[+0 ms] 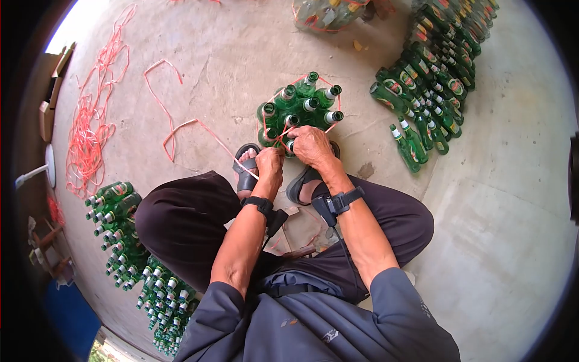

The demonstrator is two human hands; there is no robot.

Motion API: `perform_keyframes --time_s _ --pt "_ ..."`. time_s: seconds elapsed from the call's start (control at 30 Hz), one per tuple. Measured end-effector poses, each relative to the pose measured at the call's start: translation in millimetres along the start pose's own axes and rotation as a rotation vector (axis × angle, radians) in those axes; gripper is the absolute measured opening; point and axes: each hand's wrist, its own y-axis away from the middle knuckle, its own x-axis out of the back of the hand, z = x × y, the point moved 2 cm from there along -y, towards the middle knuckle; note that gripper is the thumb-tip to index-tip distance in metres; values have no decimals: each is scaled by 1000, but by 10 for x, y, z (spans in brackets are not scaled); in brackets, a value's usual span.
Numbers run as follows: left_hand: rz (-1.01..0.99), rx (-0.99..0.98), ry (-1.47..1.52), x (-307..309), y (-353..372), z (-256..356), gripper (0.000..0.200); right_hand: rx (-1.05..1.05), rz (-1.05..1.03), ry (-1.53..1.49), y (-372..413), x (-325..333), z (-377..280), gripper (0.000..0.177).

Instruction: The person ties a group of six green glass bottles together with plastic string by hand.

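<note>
- Your left hand (269, 165) sits at the near side of the bottle bundle (310, 105), fingers curled together and clamped on the pink twine (218, 137).
- Your right hand (312, 146) is just beside it, index finger and thumb at the twine by the nearest necks. Fingers bent in; can't tell if they're clamped on it, tips partly hidden.
- Bundle: green glass bottles, upright, mouths up, packed together on the concrete floor (374, 160) ahead of your feet. Twine runs around the outside of the group and crosses at your hands.
- Loose length of that twine trails off to your left along the floor.
- Far left: tangled twine pile (90, 148), well apart from the bundle.
- Near left: green bottles (123, 208) massed by your knee.
- Right: another batch of green bottles (416, 145), many lying down, well apart from your hands.
- Far side: corded bottle group (325, 17), top cut off by the view.
</note>
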Motion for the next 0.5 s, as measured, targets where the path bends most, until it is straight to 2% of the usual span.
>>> perform_keyframes --time_s 0.03,0.07,0.13,0.17,0.23,0.3,0.33,0.4,0.5 --pt "-44 139 392 310 150 871 24 -17 -157 9 -59 34 -40 27" --pt "-43 142 394 391 143 1046 24 -35 -313 18 -98 65 -83 29" --pt "-31 650 665 428 127 1146 26 -35 -324 32 -148 77 -92 30" --pt "-30 653 667 452 130 1239 26 -6 -374 34 -182 43 -52 25" --pt "31 813 771 463 170 1353 23 21 -429 36 -238 -56 68 22" --pt "43 837 825 445 164 1381 21 123 -453 -18 -264 -97 107 25" --pt "56 854 878 435 164 1397 21 121 -454 -18 -258 -83 103 25" --pt "21 884 884 437 164 1463 21 146 -523 20 -269 -46 67 36" --pt "-44 919 900 487 182 1567 21 148 -540 18 -266 32 16 36"
